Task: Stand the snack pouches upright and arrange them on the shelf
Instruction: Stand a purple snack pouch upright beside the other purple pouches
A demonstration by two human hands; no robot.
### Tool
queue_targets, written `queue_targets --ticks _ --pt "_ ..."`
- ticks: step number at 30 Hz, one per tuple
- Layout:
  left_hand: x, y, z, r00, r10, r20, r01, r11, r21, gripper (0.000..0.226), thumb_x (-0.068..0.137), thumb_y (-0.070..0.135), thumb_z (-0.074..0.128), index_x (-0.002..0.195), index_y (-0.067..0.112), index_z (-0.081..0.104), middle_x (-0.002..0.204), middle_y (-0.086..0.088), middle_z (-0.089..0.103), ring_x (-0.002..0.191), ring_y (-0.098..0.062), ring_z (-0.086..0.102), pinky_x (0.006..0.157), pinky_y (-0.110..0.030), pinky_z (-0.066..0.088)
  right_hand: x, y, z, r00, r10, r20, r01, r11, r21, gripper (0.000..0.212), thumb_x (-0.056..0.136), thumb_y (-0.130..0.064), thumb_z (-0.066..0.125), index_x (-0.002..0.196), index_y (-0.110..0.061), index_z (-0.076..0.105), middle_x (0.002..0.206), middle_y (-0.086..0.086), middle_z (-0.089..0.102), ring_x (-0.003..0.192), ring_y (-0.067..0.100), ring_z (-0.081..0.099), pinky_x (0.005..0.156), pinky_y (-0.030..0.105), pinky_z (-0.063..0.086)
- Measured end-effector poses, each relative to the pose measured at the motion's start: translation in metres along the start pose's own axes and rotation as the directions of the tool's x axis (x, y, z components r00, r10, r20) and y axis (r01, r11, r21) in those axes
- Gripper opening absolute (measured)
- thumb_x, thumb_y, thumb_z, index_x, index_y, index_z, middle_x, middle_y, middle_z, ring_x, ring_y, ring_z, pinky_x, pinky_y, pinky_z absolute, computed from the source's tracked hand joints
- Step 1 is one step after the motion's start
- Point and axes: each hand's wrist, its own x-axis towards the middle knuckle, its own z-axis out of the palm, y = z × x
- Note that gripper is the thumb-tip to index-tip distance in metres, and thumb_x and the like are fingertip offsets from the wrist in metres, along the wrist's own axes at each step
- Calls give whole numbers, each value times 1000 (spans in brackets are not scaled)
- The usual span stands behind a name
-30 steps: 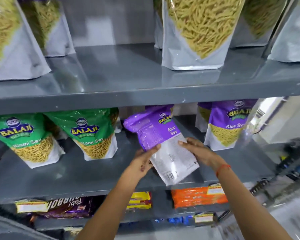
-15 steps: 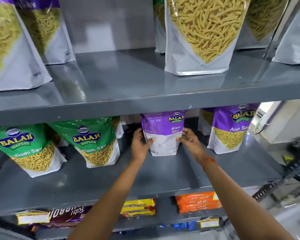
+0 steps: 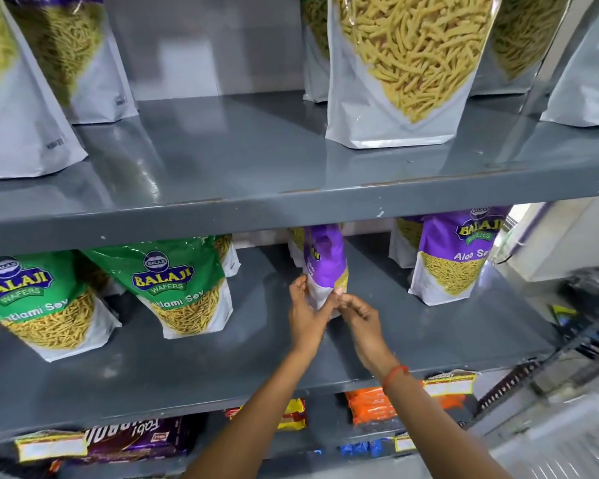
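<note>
While both hands met at the middle of a grey metal shelf (image 3: 187, 371), they gripped a purple snack pouch (image 3: 325, 267) that stood upright and was turned edge-on, so only a narrow purple side and a sliver of yellow sev showed. The left hand (image 3: 306, 316) clasped the pouch's white lower part from the left, fingers wrapped around its edge; the right hand (image 3: 358, 318) pinched the same lower corner from the right, a red thread (image 3: 395, 373) tied at its wrist. Toward the shelf's right edge stood another purple pouch (image 3: 455, 257), front-facing, its clear window filled with thin yellow sev, with one more just behind it. Toward the left edge, two green pouches (image 3: 173, 288) leaned forward, each window packed with the same yellow strands. On the upper shelf (image 3: 256, 157), a large white pouch (image 3: 405, 70) full of thicker yellow sticks stood near the front edge, with similar pouches beside it at both ends. Below, flat orange packets (image 3: 370, 406) lay on the lowest shelf.
</note>
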Motion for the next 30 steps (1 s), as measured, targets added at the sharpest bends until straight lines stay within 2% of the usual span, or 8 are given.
queue_targets --ticks 3,7,10,13,15,18,25,30 --pt "11 3 0 994 54 -90 -45 994 99 75 56 57 67 117 15 53 112 -1 49 106 -20 55 93 -30 44 0 -1 -2 997 35 68 -35 999 -1 32 86 11 46 87 -11 69 81 -5 75 82 7 68 84 18 52" --pt "14 -1 0 977 123 -172 -95 982 161 60 60 45 62 110 13 59 103 -10 58 94 -27 60 86 -36 51 19 -10 -16 985 -66 -157 66 998 -1 21 80 2 56 84 -17 64 92 4 65 86 13 62 86 24 47" --pt "11 -3 -3 978 98 -185 -94 995 31 38 69 18 71 103 14 56 95 -5 66 86 -21 65 75 -17 52 50 -29 -20 984 -20 -176 16 1000 -24 24 88 2 45 108 -6 57 109 5 57 90 0 59 83 16 43" --pt "14 -7 -11 980 113 -165 -109 993 32 34 71 23 65 101 11 55 88 -2 66 79 -15 65 67 -8 47 80 -42 -14 989 130 -76 -134 989 -57 44 83 -10 42 126 -3 50 124 6 54 114 16 49 89 23 39" --pt "22 -7 -19 986 123 -114 -117 992 54 38 69 33 58 100 11 55 83 1 64 69 -1 61 65 -14 48 89 -49 -5 975 220 -21 -221 973 -65 50 77 -15 42 124 -6 54 119 7 58 112 22 52 84 26 43" --pt "37 -7 -30 994 112 16 -112 994 9 18 80 8 53 98 12 52 84 -2 62 68 8 58 66 -10 46 87 -54 -2 965 259 -28 -260 966 -15 41 68 -16 40 103 -15 62 95 5 66 91 18 62 74 24 47" --pt "73 -21 -32 998 -42 51 46 996 -81 17 82 21 46 86 33 58 95 -7 63 89 -21 56 91 -59 47 76 -30 -5 990 107 -94 -100 992 79 56 57 -10 39 112 -8 50 103 7 60 94 16 55 81 26 45" --pt "69 -14 -33 999 -32 44 36 995 -91 28 80 23 42 85 44 60 93 -1 64 92 -21 56 92 -59 47 64 -26 -4 988 77 -132 -65 994 92 41 62 -14 43 101 -22 52 105 6 58 97 16 55 86 30 44"
